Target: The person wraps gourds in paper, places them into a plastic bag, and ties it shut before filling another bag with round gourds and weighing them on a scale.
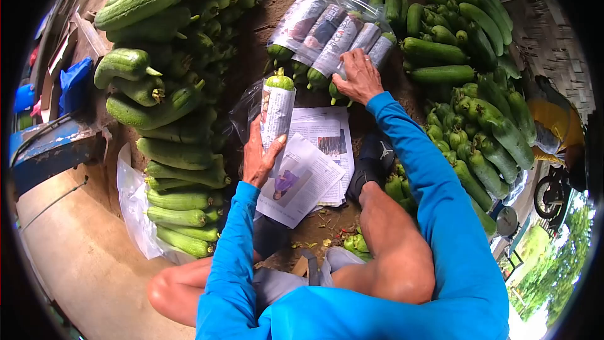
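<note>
My left hand [263, 156] is wrapped round a green gourd rolled in newspaper [277, 113]; its bare green stem end sticks out at the top. Ahead of me lies a clear plastic bag [302, 9] with several newspaper-wrapped gourds [336, 44] side by side in it, their green ends showing at the near side. My right hand [360, 79] is at the bag's near right edge, fingers bent and closed on the plastic beside a wrapped gourd. Loose newspaper sheets [311, 176] lie on the ground below my left hand.
Unwrapped long gourds [182, 151] are stacked along my left, with white plastic [135, 204] beside them. More green gourds [491, 113] are heaped on the right. A blue metal frame [53, 157] stands far left. A person in yellow [560, 119] is at far right, near a wheel [549, 195].
</note>
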Available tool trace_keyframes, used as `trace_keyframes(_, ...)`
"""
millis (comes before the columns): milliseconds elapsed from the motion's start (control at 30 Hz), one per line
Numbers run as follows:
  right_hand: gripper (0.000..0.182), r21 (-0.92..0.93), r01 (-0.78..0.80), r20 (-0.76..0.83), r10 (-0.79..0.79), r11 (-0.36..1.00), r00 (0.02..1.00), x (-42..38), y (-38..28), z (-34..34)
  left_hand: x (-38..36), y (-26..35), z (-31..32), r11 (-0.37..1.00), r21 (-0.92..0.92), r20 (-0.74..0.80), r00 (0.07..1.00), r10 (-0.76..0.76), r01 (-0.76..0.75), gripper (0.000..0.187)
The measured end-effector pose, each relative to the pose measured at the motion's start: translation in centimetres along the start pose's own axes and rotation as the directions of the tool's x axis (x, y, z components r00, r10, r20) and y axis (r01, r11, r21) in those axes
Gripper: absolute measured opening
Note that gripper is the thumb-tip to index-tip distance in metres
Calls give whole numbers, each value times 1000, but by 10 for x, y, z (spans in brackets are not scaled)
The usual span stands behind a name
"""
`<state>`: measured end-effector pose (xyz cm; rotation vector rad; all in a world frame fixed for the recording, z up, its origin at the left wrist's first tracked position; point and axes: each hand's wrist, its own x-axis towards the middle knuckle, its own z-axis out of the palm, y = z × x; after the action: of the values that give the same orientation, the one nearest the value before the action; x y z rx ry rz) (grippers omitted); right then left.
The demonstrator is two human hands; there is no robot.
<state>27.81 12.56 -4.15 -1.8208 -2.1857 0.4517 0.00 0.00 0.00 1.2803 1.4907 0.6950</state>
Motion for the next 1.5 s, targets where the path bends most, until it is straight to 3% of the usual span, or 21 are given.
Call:
trace_keyframes(100,37,-182,59,-43,-68,982,997,4,15,10,10,-6,23,999,-48,28,1000,4,-2,73)
trace_keyframes(167,36,-189,215,-10,-221,958,975,8,19,15,13,-3,26,998,-62,92,995,-27,32,74)
trace_keyframes(233,30,-146,209,-22,-214,967,977,19,15,4,20,-2,30,1000,-9,100,995,-10,11,73)
trace_keyframes(333,21,146,-246,268,201,958,942,42,16,-21,30,0,39,1000,-5,153,988,30,-30,69)
trace_keyframes(367,21,146,-248,262,204,958,943,49,25,-20,33,0,42,999,-4,156,987,36,-36,69)
trace_keyframes(433,13,-158,321,276,-271,934,922,60,50,-12,41,16,46,1000,-20,237,972,13,-8,70)
trace_keyframes(600,5,-27,406,69,-404,913,912,60,63,-17,79,38,60,994,70,283,957,63,-86,64)
trace_keyframes(767,23,33,271,175,-273,962,946,56,29,-55,135,61,87,979,75,256,952,165,-190,57)
trace_keyframes(867,30,228,-134,139,104,964,985,45,6,-64,169,93,90,907,360,306,946,107,-219,54)
trace_keyframes(900,45,221,-174,124,150,960,981,40,0,-68,194,70,100,871,350,337,914,227,-345,50)
trace_keyframes(967,43,260,-205,37,202,944,979,33,-6,-67,220,64,104,686,373,504,758,415,-624,46)
trace_keyframes(1000,43,257,-213,38,211,943,977,29,-6,-66,230,71,106,734,384,607,752,256,-560,42)
trace_keyframes(1033,41,305,-210,25,213,929,977,27,-4,-66,228,71,110,732,379,614,745,259,-567,42)
trace_keyframes(1100,39,358,-218,9,230,908,973,23,-5,-63,216,65,115,804,214,320,818,478,-554,37)
trace_keyframes(1167,37,357,-146,-44,173,922,984,19,-8,-59,221,53,114,976,-12,277,938,210,-216,31)
trace_keyframes(1233,39,349,-129,-118,180,928,977,17,-15,-55,236,43,106,978,-39,365,908,204,-204,32)
trace_keyframes(1333,33,458,-130,-123,208,880,970,18,-3,-61,237,49,116,818,179,327,817,475,-547,31)
trace_keyframes(1367,32,510,-136,-114,224,850,968,19,6,-66,235,51,118,840,167,362,824,435,-517,35)
trace_keyframes(1400,33,420,-78,-369,249,904,895,19,21,-54,232,55,121,860,159,397,829,394,-485,41)
trace_keyframes(1433,38,388,-159,-441,334,908,833,15,40,-50,229,59,123,879,154,430,832,351,-451,48)
trace_keyframes(1500,54,512,-440,-255,619,738,742,3,84,-18,219,86,126,983,-89,342,923,179,-158,39)
